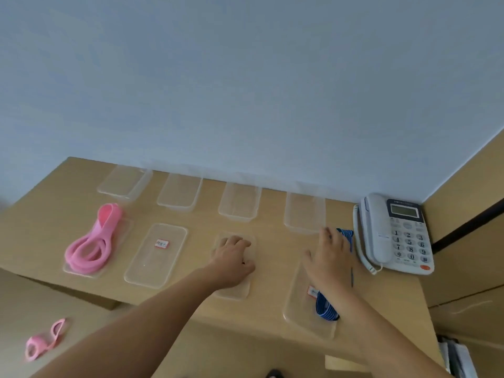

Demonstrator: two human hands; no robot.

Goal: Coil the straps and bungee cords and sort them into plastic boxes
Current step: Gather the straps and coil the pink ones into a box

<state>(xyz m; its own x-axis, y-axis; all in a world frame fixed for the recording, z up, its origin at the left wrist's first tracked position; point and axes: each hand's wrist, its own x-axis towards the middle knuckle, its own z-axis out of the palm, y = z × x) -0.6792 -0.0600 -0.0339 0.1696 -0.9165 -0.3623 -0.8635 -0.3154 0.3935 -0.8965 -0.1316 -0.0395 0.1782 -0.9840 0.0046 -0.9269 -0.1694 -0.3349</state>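
My left hand (233,259) rests on a clear lid (231,291) at the middle of the desk, fingers lightly bent over its far end. Fingers spread, my right hand (327,259) lies flat on a blue striped strap (326,309). That strap runs under the palm from a labelled clear lid (300,317) toward the phone. A coiled pink strap (90,246) sits on another lid at the left. A fourth lid (156,266) with a red-edged label lies bare. Several clear plastic boxes, such as one (240,201), line the wall.
A white desk phone (395,233) stands at the right, close to the blue strap. A small pink strap (43,341) lies on a lower surface at the bottom left. Wooden panels close off the right side, and the wall runs behind the boxes.
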